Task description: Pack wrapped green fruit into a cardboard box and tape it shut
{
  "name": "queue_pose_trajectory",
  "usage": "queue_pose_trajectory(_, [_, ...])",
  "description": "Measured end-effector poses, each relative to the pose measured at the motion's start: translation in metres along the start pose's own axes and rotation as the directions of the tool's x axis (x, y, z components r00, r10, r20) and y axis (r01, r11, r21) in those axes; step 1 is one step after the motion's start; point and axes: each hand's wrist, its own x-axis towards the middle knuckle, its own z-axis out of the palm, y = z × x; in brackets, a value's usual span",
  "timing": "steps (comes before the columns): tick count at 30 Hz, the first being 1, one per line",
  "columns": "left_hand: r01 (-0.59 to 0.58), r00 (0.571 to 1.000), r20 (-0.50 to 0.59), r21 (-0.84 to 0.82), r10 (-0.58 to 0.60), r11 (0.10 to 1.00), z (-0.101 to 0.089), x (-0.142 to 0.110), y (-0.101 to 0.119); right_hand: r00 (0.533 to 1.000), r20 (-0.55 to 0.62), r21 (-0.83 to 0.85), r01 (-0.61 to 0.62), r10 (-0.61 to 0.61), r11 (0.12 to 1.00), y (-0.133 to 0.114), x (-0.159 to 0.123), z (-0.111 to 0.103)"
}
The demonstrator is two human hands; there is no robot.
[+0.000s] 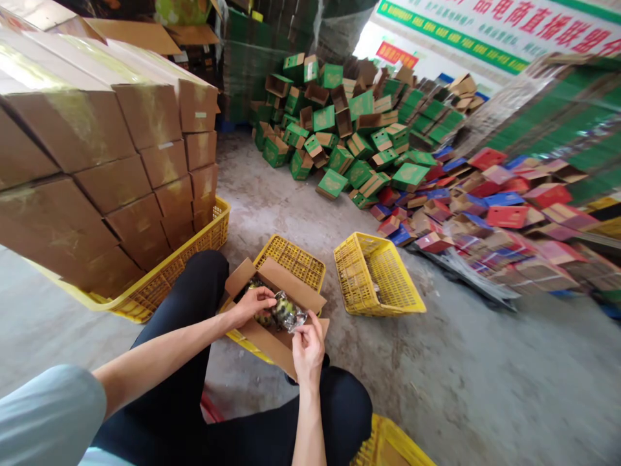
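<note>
An open brown cardboard box (291, 292) rests on an upturned yellow crate (297, 259) in front of my knees. Inside it lies a green-yellow fruit wrapped in clear plastic (286, 312). My left hand (252, 303) reaches into the box from the left, its fingers curled on the wrapped fruit. My right hand (307, 347) is at the box's near edge, with thumb and fingers pinched on the plastic wrap. More green fruit shows dimly deeper in the box.
A tall stack of sealed brown cartons (97, 142) stands on a yellow crate (169, 272) at left. Another yellow crate (373, 275) lies tipped to the right. Piles of green (339, 136) and red-blue small boxes (485, 207) cover the floor beyond. Grey concrete floor (485, 375) lies at right.
</note>
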Motion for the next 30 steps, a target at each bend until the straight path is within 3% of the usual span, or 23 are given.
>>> queue_pose_trajectory(8, [-0.008,0.999,0.047,-0.01,0.009,1.0,0.003,0.0,-0.002,0.968,-0.079,0.234,-0.213,0.237,0.949,0.004,0.006,-0.001])
queue_pose_trajectory(12, [0.008,0.998,0.063,-0.056,-0.004,0.998,0.004,0.0,-0.007,0.946,-0.046,0.29,-0.296,0.322,0.91,0.013,0.008,-0.004])
queue_pose_trajectory(15, [-0.028,0.991,0.127,-0.017,0.03,0.999,0.003,-0.002,-0.002,0.945,-0.065,0.293,-0.289,0.321,0.911,0.015,0.008,-0.007])
queue_pose_trajectory(20, [-0.204,0.954,0.263,0.217,0.144,0.955,0.001,-0.005,0.007,0.957,-0.054,0.239,-0.264,0.284,0.934,0.016,0.008,-0.006])
queue_pose_trajectory(30, [-0.048,0.996,0.073,0.094,0.042,0.994,0.004,-0.002,0.005,0.95,-0.032,0.26,-0.292,0.31,0.92,0.021,0.008,-0.001])
